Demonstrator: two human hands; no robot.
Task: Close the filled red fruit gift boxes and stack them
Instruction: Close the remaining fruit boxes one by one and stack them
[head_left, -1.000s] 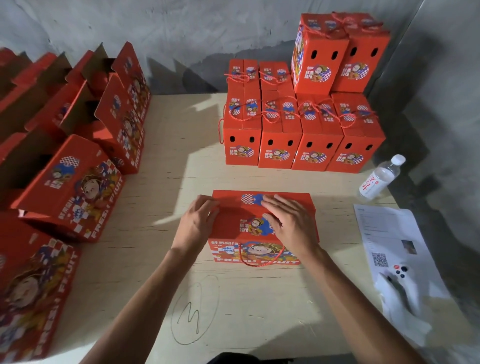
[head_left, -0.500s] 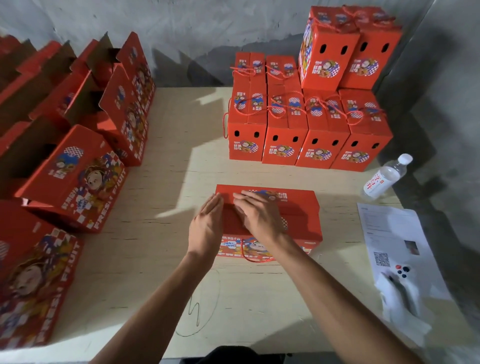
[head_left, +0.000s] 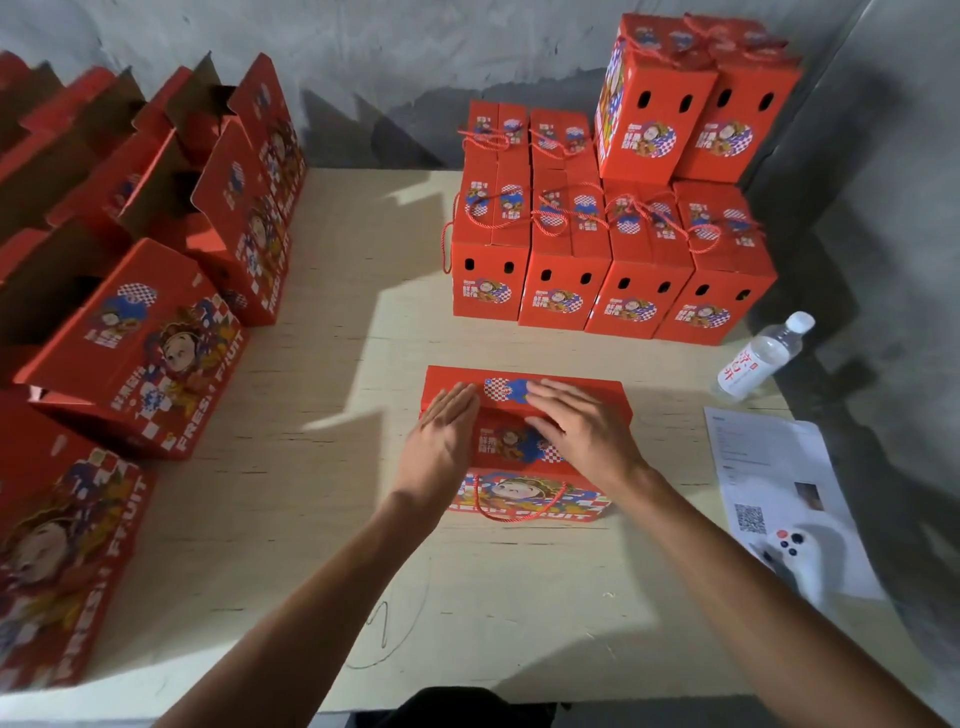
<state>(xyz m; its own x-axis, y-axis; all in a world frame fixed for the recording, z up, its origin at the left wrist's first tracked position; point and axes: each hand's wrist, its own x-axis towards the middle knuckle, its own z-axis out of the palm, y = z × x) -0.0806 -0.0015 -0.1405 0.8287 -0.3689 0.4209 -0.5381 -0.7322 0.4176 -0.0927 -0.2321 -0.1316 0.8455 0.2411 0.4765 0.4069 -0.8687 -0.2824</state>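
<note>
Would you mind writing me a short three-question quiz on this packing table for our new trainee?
1. True or false: both the left hand and the right hand lie flat with straight fingers on top of the box in front.
2. Multiple choice: the water bottle stands
A. left of the open boxes
B. right of the closed stack
C. on the paper sheet
3. Fill in: ___ closed boxes sit as a second layer on the stack.

Key
1. True.
2. B.
3. Two.
</note>
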